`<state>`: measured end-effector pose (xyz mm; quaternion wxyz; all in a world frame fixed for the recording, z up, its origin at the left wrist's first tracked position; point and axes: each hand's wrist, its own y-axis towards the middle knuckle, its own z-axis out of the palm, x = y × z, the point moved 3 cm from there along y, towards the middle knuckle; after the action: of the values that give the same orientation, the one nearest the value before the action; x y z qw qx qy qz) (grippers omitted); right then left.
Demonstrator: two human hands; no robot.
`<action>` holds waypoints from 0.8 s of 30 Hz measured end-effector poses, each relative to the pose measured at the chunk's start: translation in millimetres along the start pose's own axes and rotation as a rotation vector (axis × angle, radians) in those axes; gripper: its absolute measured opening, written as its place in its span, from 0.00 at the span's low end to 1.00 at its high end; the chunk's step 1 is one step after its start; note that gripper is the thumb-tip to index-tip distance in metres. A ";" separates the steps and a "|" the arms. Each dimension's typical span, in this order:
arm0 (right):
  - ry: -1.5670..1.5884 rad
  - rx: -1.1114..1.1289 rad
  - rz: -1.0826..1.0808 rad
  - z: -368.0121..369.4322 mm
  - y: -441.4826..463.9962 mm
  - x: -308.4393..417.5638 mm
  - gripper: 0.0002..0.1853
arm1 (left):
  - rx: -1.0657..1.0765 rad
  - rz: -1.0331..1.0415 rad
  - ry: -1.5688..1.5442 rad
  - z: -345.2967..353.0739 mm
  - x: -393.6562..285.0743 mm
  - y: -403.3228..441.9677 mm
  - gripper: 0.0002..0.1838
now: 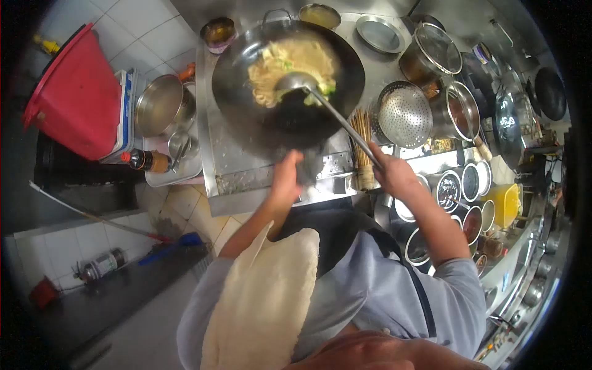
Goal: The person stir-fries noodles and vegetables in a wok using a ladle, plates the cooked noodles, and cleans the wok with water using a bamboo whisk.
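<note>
A large dark wok (pixel 231 86) sits on the steel stove, tilted and blurred by motion. Pale noodle-like strips (pixel 296 58) with green pieces lie inside it. My left hand (pixel 286 182) is closed at the wok's near side, apparently round its handle, which is blurred and mostly hidden. With my right hand (pixel 394 176) I grip the long handle of a steel ladle (pixel 341 118). The ladle's bowl rests among the food in the wok, its rounded back showing.
Right of the wok are a bamboo brush (pixel 364 176), a perforated strainer (pixel 405 115) and lidded pots. Several seasoning containers (pixel 448 190) stand near my right forearm. To the left are a steel pot (pixel 161 106), a sauce bottle (pixel 148 161) and a red bin (pixel 80 92).
</note>
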<state>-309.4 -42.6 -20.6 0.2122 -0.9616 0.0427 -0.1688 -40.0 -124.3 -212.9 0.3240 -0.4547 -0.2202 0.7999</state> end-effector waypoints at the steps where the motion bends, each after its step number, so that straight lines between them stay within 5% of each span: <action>1: -0.001 -0.101 -0.004 4.3 3.0 1.2 0.34 | -0.023 0.032 0.043 -4.5 8.0 -24.9 0.15; 5: 0.284 -0.092 0.008 -19.5 -38.7 -2.1 0.37 | 0.042 0.016 -0.137 20.6 -10.4 -102.2 0.17; 7: 0.307 -0.071 0.071 -32.2 -54.0 -9.9 0.37 | 0.014 -0.217 -0.154 31.7 -34.5 -93.1 0.14; 11: 0.357 0.057 0.220 -48.6 -89.3 -11.7 0.38 | -0.020 -0.037 -0.334 54.0 -60.3 -44.3 0.13; 15: 0.459 -0.066 0.109 -32.1 -94.4 -26.2 0.38 | -0.028 -0.046 -0.267 64.5 -72.0 -24.0 0.12; 18: 0.478 -0.086 0.218 -32.4 -73.0 -8.6 0.38 | 0.044 -0.097 -0.308 51.9 -55.0 12.4 0.09; 21: 0.445 -0.195 0.188 -17.2 -34.2 -1.2 0.38 | 0.124 -0.091 -0.275 45.4 -46.8 31.6 0.13; 24: 0.454 -0.253 0.180 -20.1 -3.8 13.7 0.38 | -0.013 0.011 -0.236 44.5 -54.1 18.7 0.19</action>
<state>-303.4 -49.2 2.3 0.0895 -0.9103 0.1951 -0.3538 -64.2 -178.7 -171.6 0.2886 -0.3608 -0.2596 0.8480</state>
